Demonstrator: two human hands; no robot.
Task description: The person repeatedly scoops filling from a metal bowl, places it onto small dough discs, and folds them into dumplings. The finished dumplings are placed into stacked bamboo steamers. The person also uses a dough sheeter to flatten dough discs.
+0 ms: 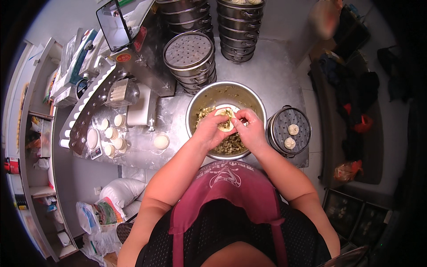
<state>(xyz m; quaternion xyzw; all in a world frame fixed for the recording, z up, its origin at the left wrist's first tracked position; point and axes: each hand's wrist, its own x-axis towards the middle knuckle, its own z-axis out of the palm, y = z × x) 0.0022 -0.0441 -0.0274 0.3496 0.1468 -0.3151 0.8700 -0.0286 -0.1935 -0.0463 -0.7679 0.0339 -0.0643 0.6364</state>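
Observation:
Over a large steel mixing bowl (257, 96), my left hand (210, 130) cups a round dough wrapper (220, 115) with chopped filling on it. The fingers of my right hand (249, 128) pinch the wrapper's right edge. Loose chopped filling (229, 144) lies in the bowl below my hands. To the right stands a round steamer tray (282, 118) with holes in its base. Two pleated buns, one farther (293, 129) and one nearer (290, 143), sit on it.
Dough rounds (120, 144) lie stacked at the left by a small digital scale (94, 142); a single stack (161, 141) is nearer the bowl. Behind are a dough machine (150, 66), a phone (114, 25), a perforated steamer (189, 50) and a tall steamer stack (238, 33).

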